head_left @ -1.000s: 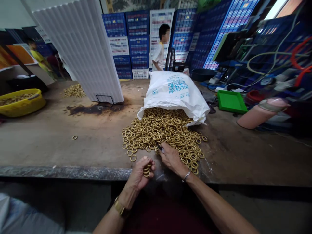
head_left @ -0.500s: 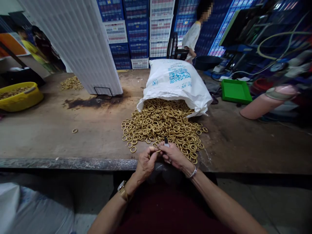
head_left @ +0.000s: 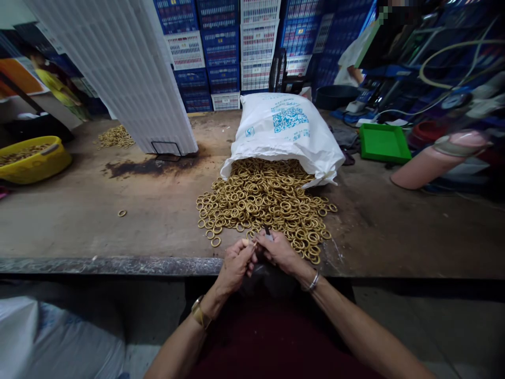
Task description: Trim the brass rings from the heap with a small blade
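Note:
My left hand (head_left: pixel 235 263) is closed at the table's front edge, pinching a gold-coloured ring (head_left: pixel 254 245) that is mostly hidden by the fingers. Against it, fingertips nearly meeting, is my right hand (head_left: pixel 283 253), closed round a small flat tool (head_left: pixel 268 232) with a dark end and a grey body. Its working end is hidden, so I cannot tell its exact kind. Just beyond both hands lies a heap of gold-coloured rings (head_left: pixel 260 200), spilling from the mouth of a white woven sack (head_left: pixel 292 129) with blue print.
One loose ring (head_left: pixel 122 213) lies on the wooden table (head_left: pixel 158 231). A yellow basin (head_left: pixel 43 163) stands left, near an upright white corrugated panel (head_left: pixel 138 79). On the right are a green tray (head_left: pixel 384 142) and a pink cylinder (head_left: pixel 428 166). Stacked crates (head_left: pixel 219 47) rise behind.
My left fingers have curled in and turned the ring, while the right hand with its tool has shifted slightly. A person in the background has moved right, behind the equipment.

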Demonstrator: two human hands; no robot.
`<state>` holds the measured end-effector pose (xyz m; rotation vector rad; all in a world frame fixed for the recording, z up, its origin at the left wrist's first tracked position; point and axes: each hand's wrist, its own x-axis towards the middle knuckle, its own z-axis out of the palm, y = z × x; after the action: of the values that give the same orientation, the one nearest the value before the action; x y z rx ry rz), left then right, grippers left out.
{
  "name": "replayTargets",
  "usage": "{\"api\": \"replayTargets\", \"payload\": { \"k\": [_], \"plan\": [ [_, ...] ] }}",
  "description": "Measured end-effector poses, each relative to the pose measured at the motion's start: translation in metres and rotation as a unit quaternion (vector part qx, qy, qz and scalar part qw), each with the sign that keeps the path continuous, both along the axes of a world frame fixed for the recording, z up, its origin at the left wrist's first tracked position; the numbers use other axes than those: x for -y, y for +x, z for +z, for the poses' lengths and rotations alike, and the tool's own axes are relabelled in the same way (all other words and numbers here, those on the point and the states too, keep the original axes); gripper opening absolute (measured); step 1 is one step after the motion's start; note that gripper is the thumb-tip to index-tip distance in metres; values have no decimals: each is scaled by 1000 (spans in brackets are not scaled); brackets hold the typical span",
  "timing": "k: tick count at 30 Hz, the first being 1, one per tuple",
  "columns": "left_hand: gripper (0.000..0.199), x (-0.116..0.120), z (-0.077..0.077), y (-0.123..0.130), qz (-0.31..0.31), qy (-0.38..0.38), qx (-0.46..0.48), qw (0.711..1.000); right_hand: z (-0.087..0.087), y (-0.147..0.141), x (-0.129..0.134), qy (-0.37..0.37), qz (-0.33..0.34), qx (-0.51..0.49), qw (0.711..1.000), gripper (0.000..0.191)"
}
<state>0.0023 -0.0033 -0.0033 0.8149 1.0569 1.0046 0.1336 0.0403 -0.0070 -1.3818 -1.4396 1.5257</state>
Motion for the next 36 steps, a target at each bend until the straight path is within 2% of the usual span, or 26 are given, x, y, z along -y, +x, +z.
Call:
{"api": "replayTargets", "payload": {
  "k": [3, 6, 9, 17, 22, 26, 29, 32, 36],
  "plan": [
    [33, 0, 1, 0, 6, 5, -10, 1000, -6, 4, 0, 87, 2, 72, 994, 16],
    [32, -1, 1, 1, 9, 27, -37, 999, -5, 7, 4, 204, 76, 161, 963, 11],
    [32, -1, -1, 1, 9, 40, -60, 997, 0, 9, 11, 255, 131, 215, 934, 13],
    [32, 1, -1, 0, 8, 44, -83, 996, 5, 9, 13, 274, 163, 280, 905, 15],
    [31, 1, -3, 0, 12, 58, -102, 993, 8, 7, 15, 269, 163, 294, 903, 15],
    [31, 6, -2, -1, 14, 68, -97, 993, 9, 7, 12, 247, 188, 306, 900, 16],
    [29, 14, 6, -2, -4, 49, -49, 998, 5, 9, 5, 246, 180, 352, 885, 16],
    [25, 20, 16, -2, -30, 15, 45, 998, 0, 7, -2, 259, 157, 394, 868, 18],
    [27, 17, 14, -6, 26, -37, 155, 987, -6, -3, -6, 287, 122, 407, 859, 22]
  ]
}}
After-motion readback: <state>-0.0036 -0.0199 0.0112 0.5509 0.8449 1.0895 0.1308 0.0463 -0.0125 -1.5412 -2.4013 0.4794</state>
